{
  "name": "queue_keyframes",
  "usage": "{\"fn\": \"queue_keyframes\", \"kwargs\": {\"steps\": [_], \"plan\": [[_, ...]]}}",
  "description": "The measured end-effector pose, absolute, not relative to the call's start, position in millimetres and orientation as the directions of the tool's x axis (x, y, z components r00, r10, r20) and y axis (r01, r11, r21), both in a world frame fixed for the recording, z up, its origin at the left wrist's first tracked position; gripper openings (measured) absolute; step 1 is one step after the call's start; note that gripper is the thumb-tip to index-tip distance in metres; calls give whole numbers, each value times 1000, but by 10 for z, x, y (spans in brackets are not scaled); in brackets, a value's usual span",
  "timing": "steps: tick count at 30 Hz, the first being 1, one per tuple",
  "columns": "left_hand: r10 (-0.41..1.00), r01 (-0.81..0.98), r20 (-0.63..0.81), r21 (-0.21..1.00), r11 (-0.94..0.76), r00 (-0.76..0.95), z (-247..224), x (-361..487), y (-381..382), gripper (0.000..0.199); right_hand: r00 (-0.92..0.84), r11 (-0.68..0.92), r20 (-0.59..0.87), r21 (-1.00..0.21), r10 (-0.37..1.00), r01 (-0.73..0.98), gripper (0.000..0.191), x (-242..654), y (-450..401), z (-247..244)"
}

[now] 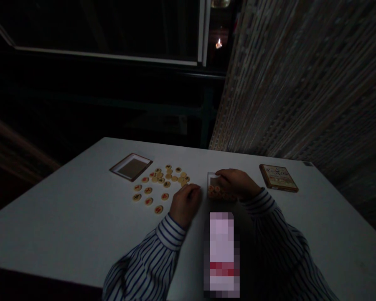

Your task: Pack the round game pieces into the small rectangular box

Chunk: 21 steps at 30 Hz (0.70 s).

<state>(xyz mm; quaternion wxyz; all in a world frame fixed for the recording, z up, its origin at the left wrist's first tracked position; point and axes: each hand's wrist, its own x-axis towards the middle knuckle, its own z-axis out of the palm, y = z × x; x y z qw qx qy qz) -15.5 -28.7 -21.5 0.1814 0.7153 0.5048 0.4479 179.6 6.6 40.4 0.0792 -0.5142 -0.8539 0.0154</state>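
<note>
My left hand [185, 203] is held over the white table, its fingers curled in beside a loose group of round Chinese chess pieces [166, 184]. Whatever those fingers hold, if anything, is hidden. Some pieces lie face up with red or dark characters; others look blank. My right hand [236, 182] is bent over a small open box [212, 175], covering its right part. Several Chinese chess pieces [217, 189] sit along the near side of this box. The right fingers are bent and partly hidden, so I cannot see what is between them.
On the white table [72, 217] an open shallow tray or lid [132, 166] lies left of the pieces. A flat box with a printed top [278, 177] lies at the right. A string curtain [288, 83] hangs behind the table's right side. A blurred-out patch covers the near middle.
</note>
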Motion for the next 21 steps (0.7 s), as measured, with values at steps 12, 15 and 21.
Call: {"fn": "queue_keyframes", "kwargs": {"steps": [12, 15, 21], "plan": [[886, 649, 463, 684, -332, -34, -132, -711, -477, 21, -547, 546, 14, -78, 837, 834, 29, 1425, -85, 540], [877, 673, 471, 678, -294, -91, -152, -868, -508, 21, -600, 599, 5, -56, 800, 799, 29, 1348, -74, 506], [883, 742, 440, 645, -183, -165, -250, -1204, -535, 28, -642, 642, 16, -23, 766, 766, 31, 1216, -29, 484]]}}
